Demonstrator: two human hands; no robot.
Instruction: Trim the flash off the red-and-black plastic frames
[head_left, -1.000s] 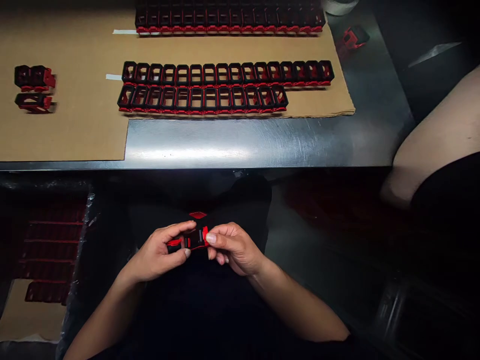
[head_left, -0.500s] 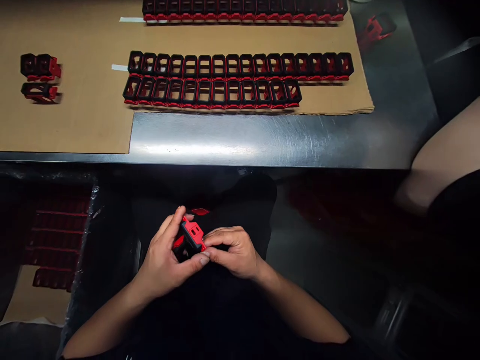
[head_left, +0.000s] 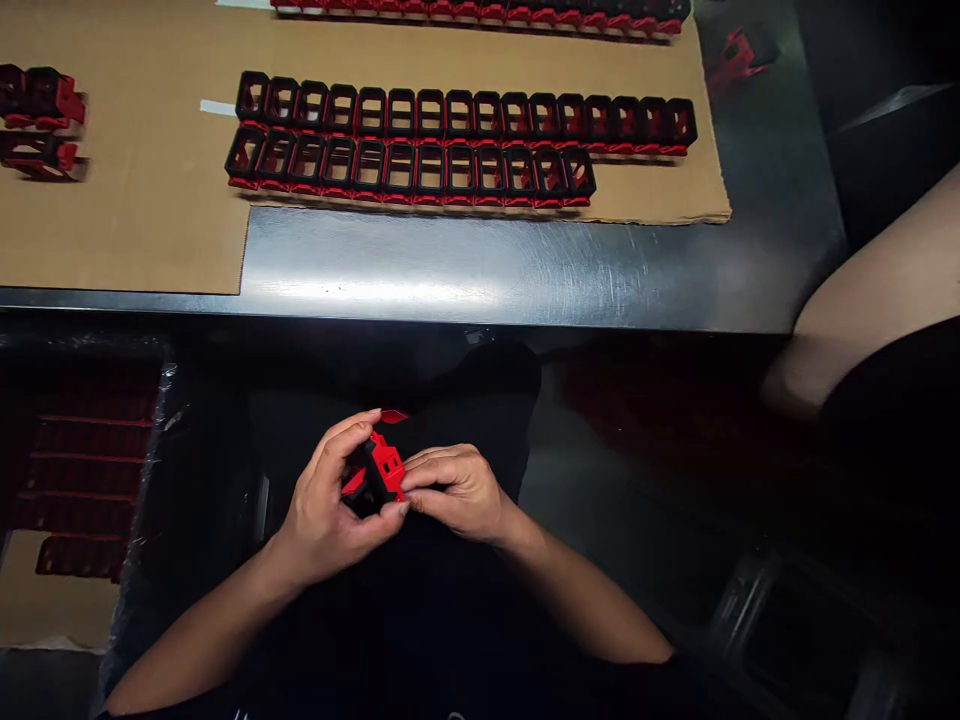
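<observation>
My left hand point(head_left: 324, 515) wraps round a small red-and-black plastic frame piece point(head_left: 388, 468), its thumb below and its fingers at the upper end. Two small slots show in the red face, which is tilted up to the right. My right hand point(head_left: 463, 497) is closed, its thumb and forefinger pinching the lower right edge of that piece. Whatever lies between those fingertips is hidden. Both hands are above my dark-clothed lap, in front of the table edge.
Two rows of similar frame pieces point(head_left: 401, 170) stand on cardboard point(head_left: 135, 210) over a metal table point(head_left: 450, 265). More pieces point(head_left: 45, 95) sit at left. A plastic-lined box point(head_left: 146, 490) holds stacked pieces at lower left. Another person's arm point(head_left: 877, 260) is at right.
The whole view has shifted, so the table and hands appear slightly further left. My left fingers have lifted a little off the piece's upper end; my right hand still pinches its edge.
</observation>
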